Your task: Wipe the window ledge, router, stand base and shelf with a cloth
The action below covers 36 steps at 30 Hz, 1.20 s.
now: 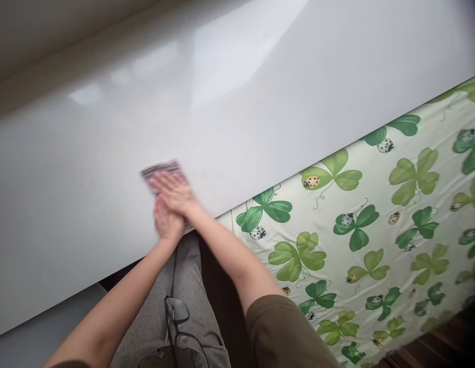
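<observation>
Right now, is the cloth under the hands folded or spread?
Cannot tell surely; perhaps folded: the cloth shows only a small, blurred striped patch, and the right hand covers part of it.

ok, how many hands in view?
2. The right hand lies over the cloth on the white surface; the left hand is against it, on the side toward the wearer, its fingers partly hidden. No other hand shows.

Glossy white table (pixel 317 92) runs diag. across view, w/ bright window-like reflections (pixel 230 56) up top & a dim grey-brn band (pixel 49 51) at upper L. Lower R: wrinkled white fabric (pixel 383 199) w/ green clovers & ladybugs; dk brn floor (pixel 444 340) in btm R corner. Grey surface (pixel 38 322) btm L.
</observation>
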### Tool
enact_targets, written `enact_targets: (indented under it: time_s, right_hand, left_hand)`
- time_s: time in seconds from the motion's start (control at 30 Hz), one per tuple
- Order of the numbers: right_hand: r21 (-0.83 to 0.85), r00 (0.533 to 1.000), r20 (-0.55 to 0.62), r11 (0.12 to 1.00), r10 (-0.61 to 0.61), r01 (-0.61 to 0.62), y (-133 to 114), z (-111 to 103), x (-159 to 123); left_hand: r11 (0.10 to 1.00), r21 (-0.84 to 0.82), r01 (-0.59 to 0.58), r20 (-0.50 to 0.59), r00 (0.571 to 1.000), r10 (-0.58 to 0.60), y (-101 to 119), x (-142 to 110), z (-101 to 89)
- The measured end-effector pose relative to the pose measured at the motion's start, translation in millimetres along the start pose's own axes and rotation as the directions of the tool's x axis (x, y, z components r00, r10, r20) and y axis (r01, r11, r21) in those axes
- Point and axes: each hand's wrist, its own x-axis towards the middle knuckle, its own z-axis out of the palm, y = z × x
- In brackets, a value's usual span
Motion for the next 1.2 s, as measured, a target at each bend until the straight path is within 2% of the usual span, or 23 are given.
enact_targets:
  time_s: [0.07, 0.13, 0.17, 0.2, 0.23, 0.27, 0.3, 0.33, 0.43, 0.5, 0.57, 0.63, 0.7, 0.8, 0.93, 1.1, 1.2]
  right_hand:
    - [-0.052, 0.977, -0.074, 0.978, 0.198, -0.202, 69, -30, -26]
    - [-0.115, 0.904, -0.177, 0.904, 0.389, -0.412, 124, -55, -52]
    - [-0.131, 0.851, -0.226, 0.851, 0.474, -0.509, 141, -63, -62]
    - [-0.134, 0.796, -0.268, 0.798, 0.542, -0.588, 150, -67, -69]
    - [-0.125, 0.750, -0.297, 0.755, 0.591, -0.644, 149, -66, -73]
    - [-0.110, 0.722, -0.312, 0.732, 0.617, -0.673, 140, -60, -73]
    - [-0.092, 0.720, -0.310, 0.735, 0.620, -0.672, 123, -50, -71]
    - [-0.072, 0.745, -0.291, 0.763, 0.601, -0.643, 100, -36, -65]
    - [0.009, 0.894, -0.165, 0.906, 0.418, -0.422, 16, 11, -43]
    - [0.061, 0.952, -0.113, 0.958, 0.284, -0.279, -27, 34, -32]
    - [0.082, 0.975, -0.101, 0.979, 0.197, -0.189, -44, 43, -30]
    - [0.078, 0.986, -0.097, 0.989, 0.136, -0.129, -32, 38, -39]
    - [0.059, 0.988, -0.096, 0.992, 0.118, -0.113, 2, 22, -56]
    - [0.002, 0.974, -0.126, 0.982, 0.189, -0.191, 82, -19, -88]
    - [-0.097, 0.935, -0.199, 0.944, 0.293, -0.316, 212, -95, -123]
    - [-0.177, 0.882, -0.251, 0.876, 0.400, -0.448, 378, -203, -160]
    - [-0.181, 0.829, -0.303, 0.826, 0.469, -0.534, 455, -257, -182]
  left_hand:
    - [0.975, -0.045, -0.216, 0.067, 0.973, 0.219, 70, 25, 19.3]
    - [0.917, -0.089, -0.388, 0.074, 0.916, 0.395, 132, 44, 33.0]
    - [0.891, -0.104, -0.442, 0.067, 0.891, 0.450, 153, 49, 36.8]
    - [0.870, -0.113, -0.479, 0.058, 0.871, 0.487, 164, 51, 38.4]
    - [0.853, -0.120, -0.508, 0.056, 0.854, 0.517, 165, 50, 38.1]
    - [0.845, -0.121, -0.521, 0.059, 0.846, 0.530, 156, 46, 36.1]
    - [0.844, -0.118, -0.523, 0.069, 0.844, 0.532, 136, 39, 32.8]
    - [0.859, -0.108, -0.501, 0.081, 0.856, 0.510, 109, 30, 28.6]
    - [0.938, -0.042, -0.343, 0.084, 0.935, 0.345, 11, -6, 13.6]
    - [0.974, 0.006, -0.225, 0.024, 0.974, 0.225, -38, -27, 6.7]
    - [0.989, 0.021, -0.149, -0.048, 0.987, 0.150, -57, -39, 8.1]
    - [0.994, 0.008, -0.113, -0.102, 0.988, 0.113, -45, -44, 19.4]
    - [0.992, -0.018, -0.122, -0.125, 0.985, 0.119, -8, -40, 37.9]
    - [0.975, -0.057, -0.215, -0.123, 0.971, 0.207, 78, -23, 68.0]
    - [0.937, -0.071, -0.343, -0.122, 0.935, 0.333, 229, 19, 92.9]
    - [0.871, -0.049, -0.489, -0.084, 0.871, 0.484, 426, 81, 104.6]
    - [0.838, -0.045, -0.544, -0.032, 0.839, 0.543, 522, 108, 112.2]
